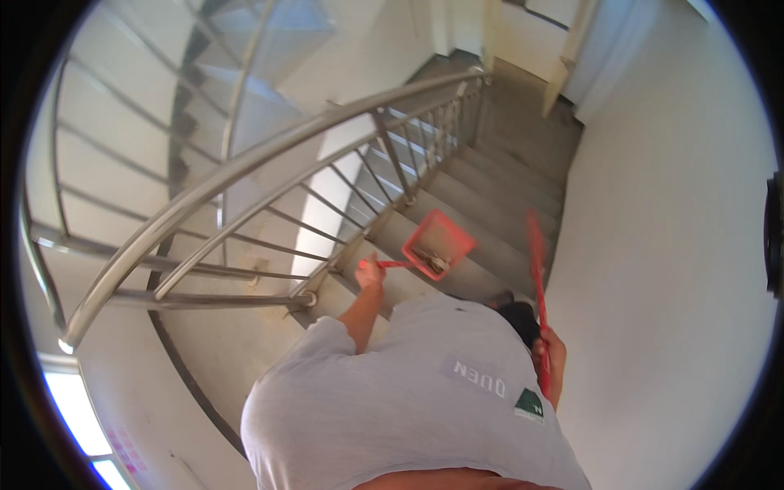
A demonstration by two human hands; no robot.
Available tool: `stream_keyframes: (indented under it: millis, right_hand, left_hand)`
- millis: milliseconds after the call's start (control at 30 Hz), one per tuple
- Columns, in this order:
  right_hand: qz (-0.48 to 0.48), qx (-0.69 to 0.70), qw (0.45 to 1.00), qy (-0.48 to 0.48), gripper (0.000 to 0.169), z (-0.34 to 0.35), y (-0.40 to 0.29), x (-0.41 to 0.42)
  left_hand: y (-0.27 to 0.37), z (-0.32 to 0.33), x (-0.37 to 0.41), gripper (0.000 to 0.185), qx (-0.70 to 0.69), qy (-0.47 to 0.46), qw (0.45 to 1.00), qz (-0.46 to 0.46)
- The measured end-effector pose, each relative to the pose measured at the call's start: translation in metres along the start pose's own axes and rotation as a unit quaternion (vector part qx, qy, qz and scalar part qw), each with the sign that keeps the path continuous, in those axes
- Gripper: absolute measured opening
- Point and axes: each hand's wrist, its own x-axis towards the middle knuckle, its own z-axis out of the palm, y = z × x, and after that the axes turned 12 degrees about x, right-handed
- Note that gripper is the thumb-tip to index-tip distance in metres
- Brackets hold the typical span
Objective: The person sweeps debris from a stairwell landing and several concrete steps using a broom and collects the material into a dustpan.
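Note:
My left hand (371,274) grips the short red handle of a red plastic dustpan (468,243), held out over the stair steps. Some pale debris (436,261) lies in the pan near its handle side. On the right, beside the wall, my right hand (550,350) is closed around a long red handle (538,282). The far end of that handle is blurred, so what it carries cannot be told. The pan and the long handle are apart.
Concrete steps (484,208) lead down to a landing (520,110) with an open door (566,64). A metal handrail (275,141) with bars runs along the left. A white wall (655,257) borders the right.

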Motion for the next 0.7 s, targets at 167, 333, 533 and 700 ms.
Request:
stream_keyframes:
  millis: [167, 333, 533, 700]
  right_hand:
    - [0.007, 0.008, 1.0, -0.029, 0.017, -0.01, -0.003, 0.033]
    - [-0.025, -0.066, 0.997, -0.021, 0.013, -0.064, -0.016, 0.088]
    - [-0.015, -0.117, 0.992, -0.033, 0.011, -0.135, -0.043, 0.152]
    - [-0.026, -0.078, 0.997, -0.003, 0.014, -0.163, -0.056, 0.154]
  left_hand:
    - [-0.008, 0.032, -0.002, 0.022, -0.039, 0.024, 0.999, 0.009]
    - [-0.027, 0.084, 0.013, 0.016, -0.029, 0.042, 0.998, 0.026]
    - [-0.048, 0.166, 0.02, 0.025, -0.02, 0.075, 0.997, 0.024]
    - [-0.026, 0.227, 0.01, 0.028, -0.008, 0.071, 0.997, 0.038]
